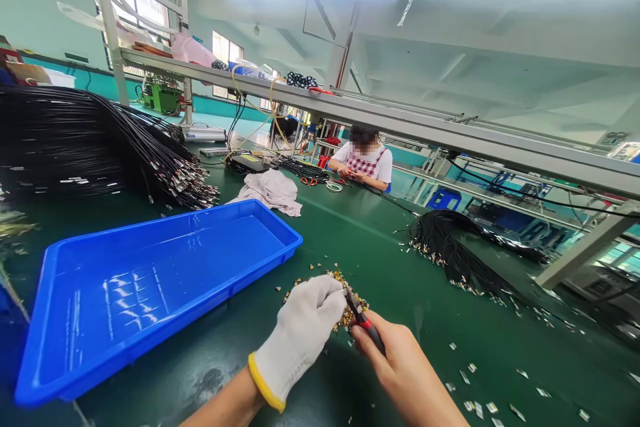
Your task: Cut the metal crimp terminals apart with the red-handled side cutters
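Observation:
My left hand [305, 323], in a white glove with a yellow cuff, is closed in a pinch; what sits between its fingertips is too small to make out. My bare right hand [395, 353] grips a pair of pliers [367, 325] with red and black handles. The jaws of the pliers meet the fingertips of the glove. Beneath both hands a pile of small gold and silver metal pieces [345, 277] lies on the green table, partly hidden by them.
A blue tray [165, 227] stands left of my hands, with a crumpled cloth [270, 190] behind it. Black cable bundles lie at left [90, 133] and right [455, 240]. Small metal bits [493, 407] are scattered at lower right. A person [367, 160] works across the table under a shelf.

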Demonstrator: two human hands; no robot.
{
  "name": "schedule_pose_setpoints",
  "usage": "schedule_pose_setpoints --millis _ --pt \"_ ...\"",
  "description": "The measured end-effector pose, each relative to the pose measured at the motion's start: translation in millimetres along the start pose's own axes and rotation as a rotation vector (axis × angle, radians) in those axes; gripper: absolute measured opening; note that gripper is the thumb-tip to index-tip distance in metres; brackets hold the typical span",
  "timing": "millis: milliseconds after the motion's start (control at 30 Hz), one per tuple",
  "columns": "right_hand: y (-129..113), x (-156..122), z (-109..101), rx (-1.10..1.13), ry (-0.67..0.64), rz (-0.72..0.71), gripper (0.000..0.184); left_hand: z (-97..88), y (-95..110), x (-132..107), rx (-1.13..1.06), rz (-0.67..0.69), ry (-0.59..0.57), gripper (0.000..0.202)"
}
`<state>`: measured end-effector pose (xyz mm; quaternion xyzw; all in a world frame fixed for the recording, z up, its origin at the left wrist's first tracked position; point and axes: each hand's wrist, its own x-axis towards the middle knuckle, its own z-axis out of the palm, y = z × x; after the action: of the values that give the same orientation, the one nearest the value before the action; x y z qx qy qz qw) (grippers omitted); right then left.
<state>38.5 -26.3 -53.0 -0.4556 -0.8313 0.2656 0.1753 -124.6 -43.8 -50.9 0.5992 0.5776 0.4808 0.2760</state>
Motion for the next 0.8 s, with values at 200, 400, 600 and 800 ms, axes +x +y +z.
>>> schedule_pose_setpoints --millis 200,400,600,800 --pt "5 2 5 -0.057 0.012 0.026 0.033 0.0 2 -1 -0.026 -0.021 -0.006 0.028" --pt "12 6 11 -0.13 0.055 0.009 0.033 1.0 -2 0 -0.02 -0.019 -0.021 0.027" --pt "13 8 19 -0.127 0.091 0.01 0.039 -1.3 -2 1 -0.074 -0.027 -0.037 0.026" --pt "10 15 28 0.01 0.149 -0.017 0.039 1.2 -7 4 -0.173 -0.057 -0.014 0.026"
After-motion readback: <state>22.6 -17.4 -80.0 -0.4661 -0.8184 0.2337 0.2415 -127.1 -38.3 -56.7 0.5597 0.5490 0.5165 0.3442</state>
